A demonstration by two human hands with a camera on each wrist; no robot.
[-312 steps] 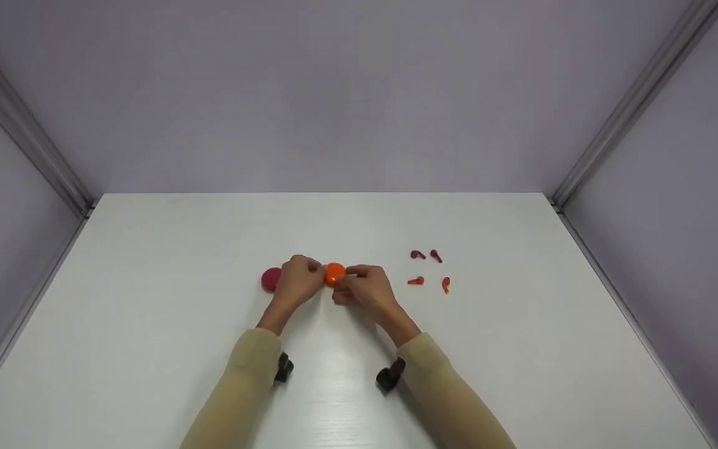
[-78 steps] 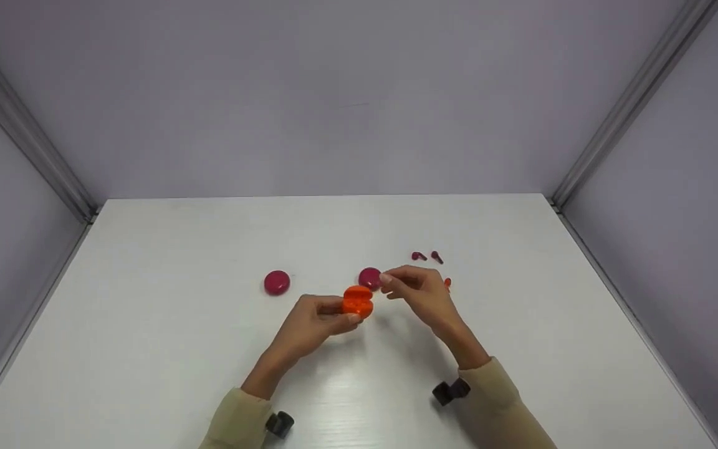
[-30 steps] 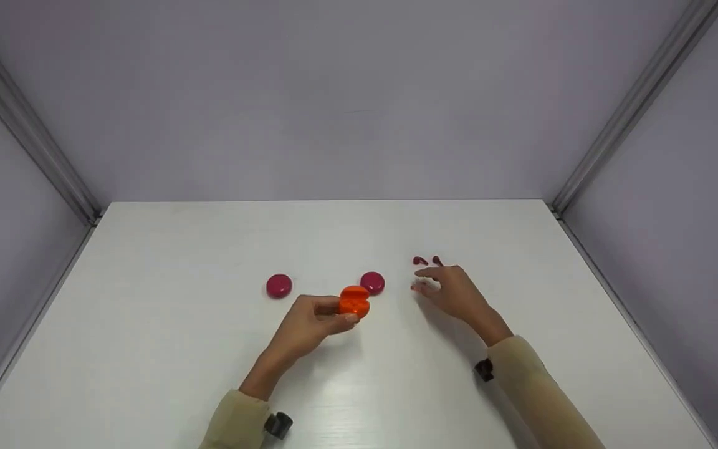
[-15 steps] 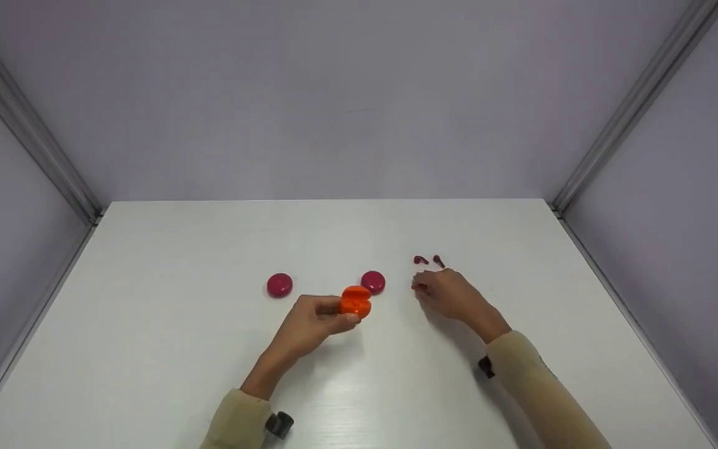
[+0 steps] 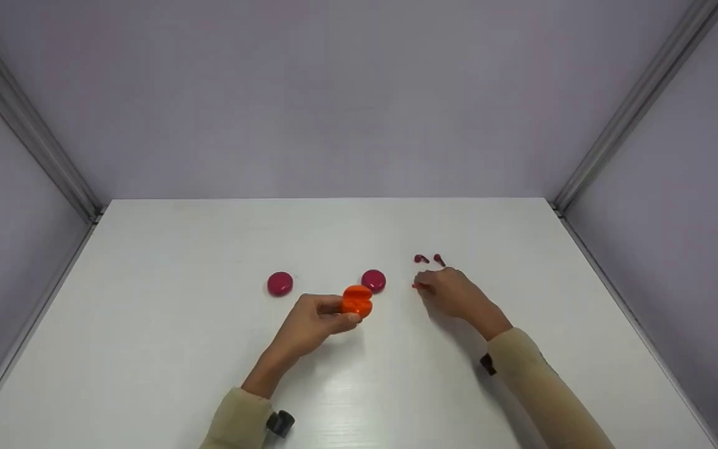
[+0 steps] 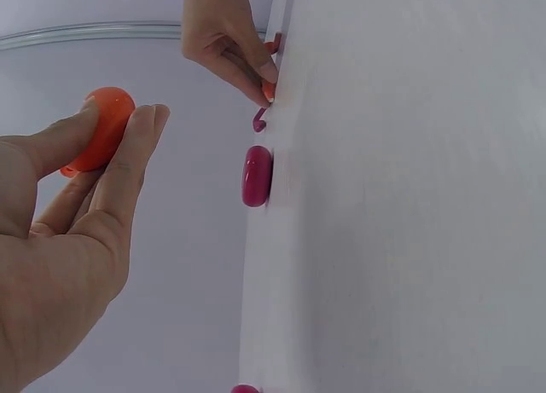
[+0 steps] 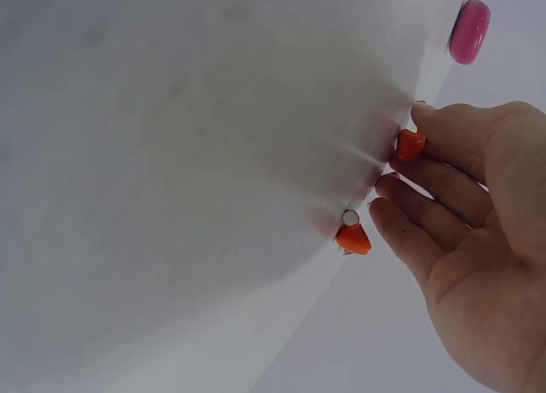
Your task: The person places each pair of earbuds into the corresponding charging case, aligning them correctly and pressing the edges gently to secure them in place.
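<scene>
- No text, label, brand, number or sign can be read in any view.
- The orange case [image 5: 357,300] held by the left hand [image 5: 312,324] shows plain, unmarked surfaces.
- The two magenta cases [image 5: 373,280] and the small earbuds near the right hand [image 5: 452,292] carry no readable marks.
- The white table [image 5: 178,349] and the walls are bare of writing.

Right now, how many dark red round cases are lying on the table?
2. One dark red case lies left of the left hand; the other lies just behind the orange case it holds.
</scene>
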